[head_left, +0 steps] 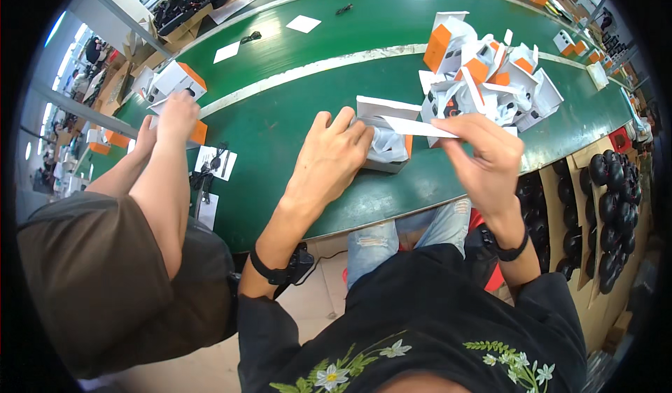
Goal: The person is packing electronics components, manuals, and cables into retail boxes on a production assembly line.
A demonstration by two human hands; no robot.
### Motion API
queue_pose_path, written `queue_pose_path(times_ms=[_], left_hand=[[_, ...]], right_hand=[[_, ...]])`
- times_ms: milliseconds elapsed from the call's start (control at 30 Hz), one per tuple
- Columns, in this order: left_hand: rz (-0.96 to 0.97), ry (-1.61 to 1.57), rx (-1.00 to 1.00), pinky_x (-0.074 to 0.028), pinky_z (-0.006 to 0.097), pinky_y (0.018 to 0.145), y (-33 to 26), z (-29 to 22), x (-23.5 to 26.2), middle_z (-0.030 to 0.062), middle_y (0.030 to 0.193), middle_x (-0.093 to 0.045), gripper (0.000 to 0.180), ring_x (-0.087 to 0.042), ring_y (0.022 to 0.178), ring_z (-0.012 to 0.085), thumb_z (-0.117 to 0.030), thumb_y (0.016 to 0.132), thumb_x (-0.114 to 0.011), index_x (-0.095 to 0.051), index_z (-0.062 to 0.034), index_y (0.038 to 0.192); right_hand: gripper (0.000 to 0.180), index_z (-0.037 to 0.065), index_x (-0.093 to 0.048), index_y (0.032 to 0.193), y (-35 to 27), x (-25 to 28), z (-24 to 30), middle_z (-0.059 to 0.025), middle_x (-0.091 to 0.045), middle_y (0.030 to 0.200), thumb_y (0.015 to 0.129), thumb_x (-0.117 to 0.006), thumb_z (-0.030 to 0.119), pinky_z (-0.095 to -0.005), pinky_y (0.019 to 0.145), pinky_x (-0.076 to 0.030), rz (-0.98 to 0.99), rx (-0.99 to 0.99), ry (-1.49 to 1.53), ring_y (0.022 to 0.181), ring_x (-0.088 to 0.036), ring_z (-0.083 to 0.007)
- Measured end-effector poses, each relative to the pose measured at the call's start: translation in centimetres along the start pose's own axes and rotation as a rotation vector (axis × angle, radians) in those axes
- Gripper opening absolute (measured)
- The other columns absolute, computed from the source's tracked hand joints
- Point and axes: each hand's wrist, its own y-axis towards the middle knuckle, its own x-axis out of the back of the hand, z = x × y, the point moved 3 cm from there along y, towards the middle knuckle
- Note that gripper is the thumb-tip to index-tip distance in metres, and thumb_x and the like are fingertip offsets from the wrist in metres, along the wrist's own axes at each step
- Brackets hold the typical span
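Observation:
In front of me on the green work surface stands a small white and orange box point(388, 163), its lid point(385, 107) up. A translucent white plastic bag point(387, 144) fills it. My left hand point(330, 153) grips the left side of this box, fingertips partly hidden behind it. Between the thumb and fingers of my right hand point(486, 158) is a white sheet of paper point(416, 128), held flat across the box's upper right. Close beyond that hand lies a pile of opened white and orange boxes point(483, 78) with plastic bags in them.
To my left a co-worker's hands point(171, 116) handle a white and orange box point(178, 78). Black cables point(203, 176) lie over white papers point(224, 163) between us. A pale rail point(308, 74) separates my surface from the green belt point(378, 18). Round black parts point(609, 211) hang at right.

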Motion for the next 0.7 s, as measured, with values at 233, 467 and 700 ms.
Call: queue_pose_path(times_ms=[233,467,700], left_hand=[[-0.035,-0.031,-0.023,-0.059,0.036,0.074,-0.7,0.2,0.0,0.0022,0.099,-0.078,0.032,-0.068,0.094,0.0221,-0.008,0.085,-0.076,-0.083,-0.0102,0.117],[-0.179,-0.138,-0.001,-0.060,0.038,0.067,-1.5,0.9,-0.9,0.0017,0.102,-0.079,0.032,-0.071,0.081,0.0210,-0.009,0.083,-0.081,-0.083,-0.0120,0.115],[-0.180,-0.190,0.007,-0.059,0.037,0.066,-1.9,0.9,-1.2,0.0015,0.103,-0.079,0.030,-0.070,0.078,0.0205,-0.011,0.081,-0.086,-0.082,-0.0118,0.111]], right_hand=[[0.026,0.007,-0.082,0.106,0.4,-4.9,-1.3,-0.0045,-0.079,0.097,0.080,-0.085,0.001,-0.0377,0.069,-0.061,0.016,0.194,-0.164,0.082,-0.077,-0.0267],[0.024,0.008,-0.083,0.105,0.8,-5.9,-1.4,-0.0045,-0.079,0.097,0.082,-0.083,0.000,-0.0385,0.066,-0.061,-0.018,0.175,-0.123,0.079,-0.077,-0.0269],[0.015,0.008,-0.082,0.103,-0.8,-7.7,-1.8,-0.0047,-0.079,0.095,0.088,-0.081,0.006,-0.0401,0.063,-0.059,0.130,0.073,-0.301,0.075,-0.077,-0.0299]])
